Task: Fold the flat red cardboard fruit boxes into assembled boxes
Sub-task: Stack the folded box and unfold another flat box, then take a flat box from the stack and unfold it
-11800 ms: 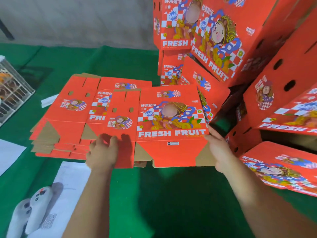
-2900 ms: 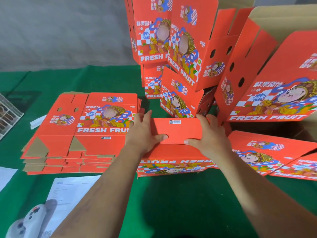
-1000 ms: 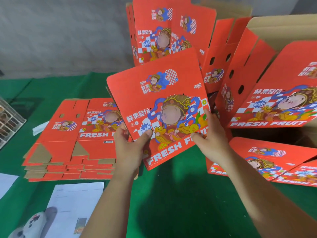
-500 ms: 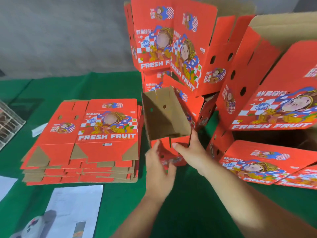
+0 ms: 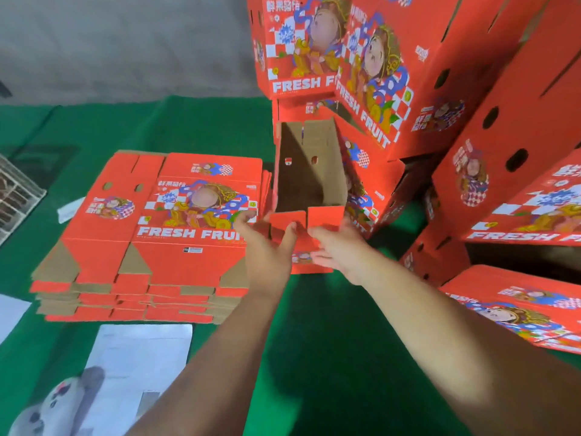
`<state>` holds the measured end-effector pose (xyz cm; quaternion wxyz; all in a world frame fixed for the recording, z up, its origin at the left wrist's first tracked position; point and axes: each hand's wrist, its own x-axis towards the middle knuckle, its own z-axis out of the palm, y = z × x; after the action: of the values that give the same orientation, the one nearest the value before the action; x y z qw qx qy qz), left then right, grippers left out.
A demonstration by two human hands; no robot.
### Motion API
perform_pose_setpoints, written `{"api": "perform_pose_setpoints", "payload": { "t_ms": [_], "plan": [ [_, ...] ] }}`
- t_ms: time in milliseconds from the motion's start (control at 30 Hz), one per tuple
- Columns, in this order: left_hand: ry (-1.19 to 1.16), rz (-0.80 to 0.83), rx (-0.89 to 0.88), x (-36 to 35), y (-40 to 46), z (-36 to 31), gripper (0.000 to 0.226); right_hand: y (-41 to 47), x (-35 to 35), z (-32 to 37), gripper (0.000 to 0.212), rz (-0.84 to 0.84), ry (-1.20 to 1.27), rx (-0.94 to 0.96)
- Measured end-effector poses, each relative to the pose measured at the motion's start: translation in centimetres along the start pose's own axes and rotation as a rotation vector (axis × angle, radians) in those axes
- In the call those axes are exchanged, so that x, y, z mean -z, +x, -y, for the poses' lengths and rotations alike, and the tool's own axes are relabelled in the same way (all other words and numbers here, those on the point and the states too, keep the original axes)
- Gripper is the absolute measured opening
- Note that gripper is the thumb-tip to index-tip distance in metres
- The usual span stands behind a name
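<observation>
A red fruit box (image 5: 309,171) stands opened up on the green table (image 5: 314,325), its brown inside facing me and two short red flaps at its near rim. My left hand (image 5: 267,247) touches the box's near left corner with spread, fairly straight fingers and the thumb against the left flap. My right hand (image 5: 338,247) holds the near right flap (image 5: 325,218), thumb in front; the hands are blurred. A stack of flat red boxes (image 5: 163,234) lies just left of the box.
Assembled red boxes (image 5: 393,73) are piled behind and to the right, some tilted, one lying at the front right (image 5: 515,306). White paper (image 5: 138,350) and a white controller (image 5: 59,407) lie at the front left. A wire basket (image 5: 15,193) sits at the left edge.
The box was lifted off the table and turned, then set upright with its open brown inside toward me. Both hands slid to its near flaps.
</observation>
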<state>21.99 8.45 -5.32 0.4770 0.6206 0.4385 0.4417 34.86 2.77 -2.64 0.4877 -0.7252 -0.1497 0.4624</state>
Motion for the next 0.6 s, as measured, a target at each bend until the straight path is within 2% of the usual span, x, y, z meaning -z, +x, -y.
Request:
{"api": "perform_pose_setpoints", "payload": {
  "t_ms": [67, 100, 200, 233, 333, 433, 533, 600],
  "plan": [
    [-0.043, 0.037, 0.026, -0.6, 0.8, 0.2, 0.072, 1.6, 0.5, 0.2, 0.046, -0.156, -0.039, 0.016],
    [-0.001, 0.058, 0.028, -0.9, 1.6, 0.2, 0.073, 2.3, 0.9, 0.1, 0.045, -0.182, -0.070, 0.026],
    [0.258, 0.174, -0.036, -2.3, 4.5, 0.3, 0.035, 4.5, 1.5, 0.5, 0.049, -0.178, -0.014, 0.015],
    [0.276, 0.204, -0.003, -2.9, 5.3, 0.3, 0.036, 5.2, 1.4, 1.0, 0.053, -0.166, 0.022, 0.019],
    [0.204, 0.285, 0.179, -4.5, 7.6, 0.3, 0.051, 7.4, 0.7, 3.1, 0.076, -0.073, 0.204, 0.035],
    [0.077, 0.335, 0.334, -5.7, 10.6, 0.5, 0.043, 9.7, 0.3, 4.8, 0.100, -0.074, 0.308, 0.021],
    [0.066, 0.364, 0.337, -6.6, 12.8, 0.4, 0.042, 11.2, -0.1, 5.5, 0.107, -0.089, 0.347, -0.011],
    [0.063, 0.369, 0.299, -7.1, 13.4, 0.5, 0.032, 12.1, -0.1, 5.2, 0.111, -0.111, 0.360, -0.024]
  ]
}}
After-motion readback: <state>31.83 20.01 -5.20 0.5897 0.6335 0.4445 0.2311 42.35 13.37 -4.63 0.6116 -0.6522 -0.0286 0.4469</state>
